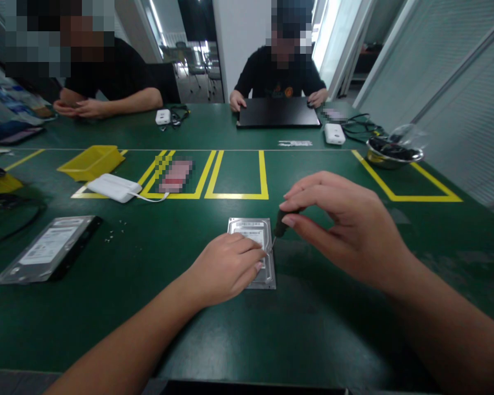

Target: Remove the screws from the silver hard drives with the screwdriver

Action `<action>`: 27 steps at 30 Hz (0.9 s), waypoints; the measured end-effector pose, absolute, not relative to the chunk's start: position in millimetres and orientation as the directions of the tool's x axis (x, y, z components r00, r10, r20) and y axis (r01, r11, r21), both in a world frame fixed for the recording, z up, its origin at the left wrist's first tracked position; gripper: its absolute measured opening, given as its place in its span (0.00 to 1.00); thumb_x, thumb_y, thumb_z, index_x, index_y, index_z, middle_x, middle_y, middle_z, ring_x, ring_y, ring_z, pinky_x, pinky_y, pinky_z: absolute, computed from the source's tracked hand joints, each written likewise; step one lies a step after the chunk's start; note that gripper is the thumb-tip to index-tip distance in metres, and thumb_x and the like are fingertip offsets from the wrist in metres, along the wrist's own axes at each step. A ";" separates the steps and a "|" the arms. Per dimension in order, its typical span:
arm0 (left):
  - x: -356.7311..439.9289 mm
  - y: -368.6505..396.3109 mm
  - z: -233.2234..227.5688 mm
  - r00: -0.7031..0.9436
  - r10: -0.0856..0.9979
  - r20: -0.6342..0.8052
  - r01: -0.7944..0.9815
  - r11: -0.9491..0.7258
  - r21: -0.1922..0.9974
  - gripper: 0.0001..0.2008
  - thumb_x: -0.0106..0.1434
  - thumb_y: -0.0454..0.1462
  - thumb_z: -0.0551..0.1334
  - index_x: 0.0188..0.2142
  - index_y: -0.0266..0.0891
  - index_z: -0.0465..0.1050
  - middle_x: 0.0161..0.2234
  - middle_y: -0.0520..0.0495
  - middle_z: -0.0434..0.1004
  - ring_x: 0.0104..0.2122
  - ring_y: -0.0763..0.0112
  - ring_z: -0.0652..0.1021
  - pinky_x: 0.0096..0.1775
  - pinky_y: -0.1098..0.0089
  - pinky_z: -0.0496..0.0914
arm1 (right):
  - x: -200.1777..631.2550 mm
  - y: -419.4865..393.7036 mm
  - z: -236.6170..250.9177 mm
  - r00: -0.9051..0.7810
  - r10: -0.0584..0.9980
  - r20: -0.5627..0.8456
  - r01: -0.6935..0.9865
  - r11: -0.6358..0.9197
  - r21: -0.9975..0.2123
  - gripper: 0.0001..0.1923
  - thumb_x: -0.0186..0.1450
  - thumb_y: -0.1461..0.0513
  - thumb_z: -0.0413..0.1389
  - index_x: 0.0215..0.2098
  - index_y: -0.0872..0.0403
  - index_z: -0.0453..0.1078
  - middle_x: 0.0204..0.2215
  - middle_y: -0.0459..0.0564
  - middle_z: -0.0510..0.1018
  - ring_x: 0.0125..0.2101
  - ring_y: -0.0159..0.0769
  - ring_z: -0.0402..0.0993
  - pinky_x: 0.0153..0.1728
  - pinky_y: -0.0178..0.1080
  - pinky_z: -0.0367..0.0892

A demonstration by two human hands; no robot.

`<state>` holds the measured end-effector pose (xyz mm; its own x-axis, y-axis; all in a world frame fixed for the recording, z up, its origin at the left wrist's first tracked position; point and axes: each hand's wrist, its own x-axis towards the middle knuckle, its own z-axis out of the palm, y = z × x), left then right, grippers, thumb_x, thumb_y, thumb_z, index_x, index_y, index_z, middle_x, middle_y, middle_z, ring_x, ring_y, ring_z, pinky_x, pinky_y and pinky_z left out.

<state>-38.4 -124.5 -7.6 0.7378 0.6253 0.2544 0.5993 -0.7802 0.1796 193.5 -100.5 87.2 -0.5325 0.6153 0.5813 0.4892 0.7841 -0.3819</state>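
A silver hard drive (pixel 253 230) lies flat on the green table (pixel 148 307) in front of me. My left hand (pixel 226 266) rests on its near half and covers part of the label. My right hand (pixel 337 219) pinches the dark handle of a small screwdriver (pixel 280 224) between thumb and fingers. The screwdriver's thin tip points down at the drive's right edge, close to my left fingertips.
A second hard drive (pixel 49 249) lies at the left with tiny screws (pixel 113 233) beside it. Further back are a yellow bin (pixel 91 162), a white box (pixel 114 187) with a cable, yellow tape squares and a metal bowl (pixel 393 151). Two people sit opposite, one at a black laptop (pixel 278 112).
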 end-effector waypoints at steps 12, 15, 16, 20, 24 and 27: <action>-38.0 -124.3 -6.9 0.737 0.628 0.248 0.605 -0.778 0.172 0.15 0.72 0.39 0.52 0.50 0.39 0.74 0.46 0.44 0.79 0.44 0.60 0.77 0.46 0.57 0.71 | 196.3 -101.8 87.3 -0.580 0.593 0.558 0.436 0.805 -0.403 0.12 0.64 0.69 0.56 0.45 0.57 0.74 0.43 0.50 0.80 0.44 0.34 0.76 0.47 0.37 0.70; -38.0 -124.3 -6.4 0.739 0.626 0.249 0.604 -0.779 0.170 0.15 0.71 0.39 0.52 0.50 0.38 0.74 0.45 0.44 0.79 0.44 0.60 0.77 0.46 0.57 0.71 | 193.8 -101.0 86.4 -0.570 0.595 0.567 0.437 0.804 -0.404 0.08 0.64 0.67 0.58 0.42 0.56 0.74 0.41 0.50 0.80 0.43 0.35 0.75 0.46 0.38 0.70; -38.0 -124.3 -6.3 0.738 0.627 0.250 0.603 -0.779 0.170 0.15 0.71 0.39 0.52 0.50 0.38 0.74 0.45 0.44 0.79 0.44 0.60 0.77 0.46 0.57 0.71 | 193.2 -100.8 86.4 -0.563 0.600 0.569 0.446 0.800 -0.402 0.07 0.64 0.66 0.59 0.41 0.56 0.75 0.41 0.50 0.79 0.43 0.35 0.75 0.44 0.38 0.70; -38.3 -124.4 -7.2 0.737 0.626 0.255 0.600 -0.780 0.178 0.15 0.72 0.39 0.53 0.50 0.39 0.74 0.46 0.44 0.78 0.45 0.60 0.77 0.46 0.57 0.70 | 193.6 -101.0 88.0 -0.549 0.616 0.565 0.471 0.786 -0.400 0.05 0.64 0.66 0.58 0.38 0.55 0.75 0.39 0.50 0.78 0.40 0.35 0.75 0.40 0.38 0.70; -38.4 -124.5 -7.8 0.737 0.626 0.256 0.600 -0.780 0.181 0.15 0.72 0.39 0.52 0.51 0.39 0.74 0.46 0.44 0.78 0.45 0.60 0.77 0.46 0.56 0.70 | 197.1 -100.8 89.1 -0.579 0.594 0.558 0.439 0.804 -0.401 0.08 0.64 0.68 0.56 0.41 0.55 0.74 0.40 0.49 0.80 0.42 0.35 0.75 0.44 0.38 0.70; -38.4 -124.8 -7.4 0.735 0.630 0.248 0.604 -0.776 0.182 0.15 0.72 0.39 0.52 0.51 0.39 0.74 0.46 0.44 0.78 0.44 0.60 0.77 0.46 0.56 0.70 | 198.7 -100.6 87.6 -0.584 0.597 0.550 0.442 0.802 -0.402 0.12 0.64 0.69 0.55 0.46 0.55 0.73 0.44 0.49 0.80 0.45 0.34 0.76 0.48 0.38 0.70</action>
<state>-38.4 -124.8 -7.4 0.7355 0.6304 0.2484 0.6036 -0.7761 0.1823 198.7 -100.6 87.6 -0.5836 0.5971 0.5503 0.4418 0.8021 -0.4018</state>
